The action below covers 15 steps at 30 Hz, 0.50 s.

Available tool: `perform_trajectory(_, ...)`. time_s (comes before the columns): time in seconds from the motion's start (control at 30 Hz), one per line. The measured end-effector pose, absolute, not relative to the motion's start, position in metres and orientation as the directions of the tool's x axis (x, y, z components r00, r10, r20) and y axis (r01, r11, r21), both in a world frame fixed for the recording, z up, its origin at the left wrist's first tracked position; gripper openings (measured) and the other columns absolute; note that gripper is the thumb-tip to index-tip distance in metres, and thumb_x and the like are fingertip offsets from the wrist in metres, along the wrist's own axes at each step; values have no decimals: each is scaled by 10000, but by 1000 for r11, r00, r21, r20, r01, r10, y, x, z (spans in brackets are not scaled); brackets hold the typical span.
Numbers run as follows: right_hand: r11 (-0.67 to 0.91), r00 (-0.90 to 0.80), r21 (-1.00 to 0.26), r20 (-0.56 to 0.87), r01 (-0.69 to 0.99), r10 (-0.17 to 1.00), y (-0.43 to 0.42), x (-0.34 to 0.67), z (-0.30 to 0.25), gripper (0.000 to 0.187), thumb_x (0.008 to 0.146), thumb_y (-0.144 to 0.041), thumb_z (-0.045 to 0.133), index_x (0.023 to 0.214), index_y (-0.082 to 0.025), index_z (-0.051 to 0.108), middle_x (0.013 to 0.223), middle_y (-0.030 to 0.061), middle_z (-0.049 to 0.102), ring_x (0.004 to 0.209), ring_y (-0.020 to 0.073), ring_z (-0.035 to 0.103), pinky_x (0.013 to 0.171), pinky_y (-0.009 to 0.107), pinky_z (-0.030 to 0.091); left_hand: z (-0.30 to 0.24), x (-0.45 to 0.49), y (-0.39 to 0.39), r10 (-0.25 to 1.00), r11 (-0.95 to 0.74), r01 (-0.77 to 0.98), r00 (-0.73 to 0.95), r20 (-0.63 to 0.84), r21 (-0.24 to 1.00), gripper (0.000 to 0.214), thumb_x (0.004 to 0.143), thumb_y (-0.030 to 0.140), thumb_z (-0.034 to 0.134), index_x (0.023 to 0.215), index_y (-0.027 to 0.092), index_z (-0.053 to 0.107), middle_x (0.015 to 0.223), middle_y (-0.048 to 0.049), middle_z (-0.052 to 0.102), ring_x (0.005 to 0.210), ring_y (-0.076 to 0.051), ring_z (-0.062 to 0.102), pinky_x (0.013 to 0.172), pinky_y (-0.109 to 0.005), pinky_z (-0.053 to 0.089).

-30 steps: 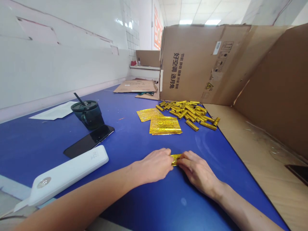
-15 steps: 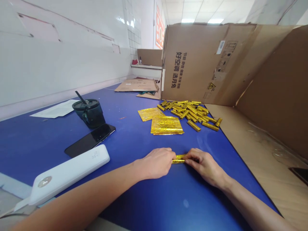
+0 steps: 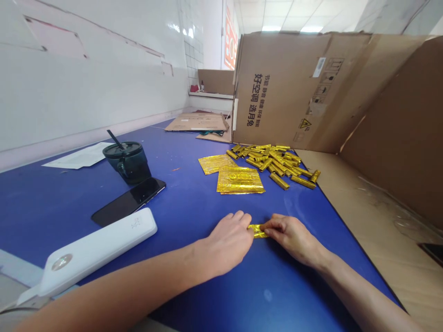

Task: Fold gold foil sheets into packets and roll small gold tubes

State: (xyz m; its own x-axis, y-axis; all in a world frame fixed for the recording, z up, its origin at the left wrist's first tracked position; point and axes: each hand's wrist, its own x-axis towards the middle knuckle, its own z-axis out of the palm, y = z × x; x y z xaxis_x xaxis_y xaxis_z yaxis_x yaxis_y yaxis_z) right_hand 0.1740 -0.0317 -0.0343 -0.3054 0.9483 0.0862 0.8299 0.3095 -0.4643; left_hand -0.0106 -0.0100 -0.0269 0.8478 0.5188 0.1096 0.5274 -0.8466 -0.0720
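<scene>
The left hand (image 3: 226, 244) and right hand (image 3: 294, 237) are close together on the blue desk (image 3: 51, 207), with a small, crumpled gold foil roll (image 3: 258, 231) held between them. The fingers of the right hand pinch its right end, while the left hand's fingertips (image 3: 249, 228) press against its left end, and the roll lies low over the desk surface. Just ahead of the hands are a stack of flat foil sheets (image 3: 240, 180) and a single sheet (image 3: 216, 164) beside it, slightly overlapped by the stack's corner or touching it. Farther on, a loose pile of gold rolls (image 3: 270, 161) lies against an open cardboard box (image 3: 280, 92), which stands along the desk's far right side. To the left are a white power bank (image 3: 93, 246), a black phone (image 3: 129, 201), and a dark green mug (image 3: 127, 163) with a lid and straw. A sheet of paper (image 3: 81, 157) lies beyond the mug, near the wall.
</scene>
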Motion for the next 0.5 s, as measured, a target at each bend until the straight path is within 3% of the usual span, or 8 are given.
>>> perform_trajectory(0.17, 402, -352, -289, 213, 869, 912, -45, 171, -29, 206, 804, -204, 436, 810, -225, 642, 780, 30, 596, 734, 154, 547, 660, 269, 434, -30, -8, -14, 466, -873, 473, 881, 82, -117, 125, 740, 83, 455, 769, 120, 571, 779, -72, 535, 759, -205, 449, 611, -297, 365)
perform_trajectory(0.27, 491, -419, -304, 274, 816, 866, -52, 168, -22, 219, 822, -211, 417, 934, -221, 605, 924, 45, 621, 880, 174, 542, 807, 332, 407, -32, -9, -17, 439, -884, 444, 896, 70, -144, 135, 731, 108, 475, 823, 108, 573, 839, -96, 563, 781, -217, 467, 643, -308, 370)
perform_trajectory(0.37, 522, -475, -358, 216, 774, 853, -56, 165, -19, 303, 843, -216, 386, 1127, -232, 489, 1045, 47, 607, 969, 174, 537, 938, 416, 313, -33, -12, -21, 436, -889, 440, 898, 63, -128, 269, 748, 179, 481, 990, 73, 531, 942, -137, 574, 823, -229, 488, 685, -321, 369)
perform_trajectory(0.5, 518, -506, -383, 140, 765, 851, -57, 161, -22, 377, 857, -209, 343, 1233, -217, 370, 1155, 69, 550, 1034, 171, 514, 985, 456, 253, -34, -15, -25, 475, -872, 480, 877, 73, -100, 410, 803, 272, 422, 1141, 41, 429, 1048, -170, 551, 912, -245, 482, 736, -338, 358)
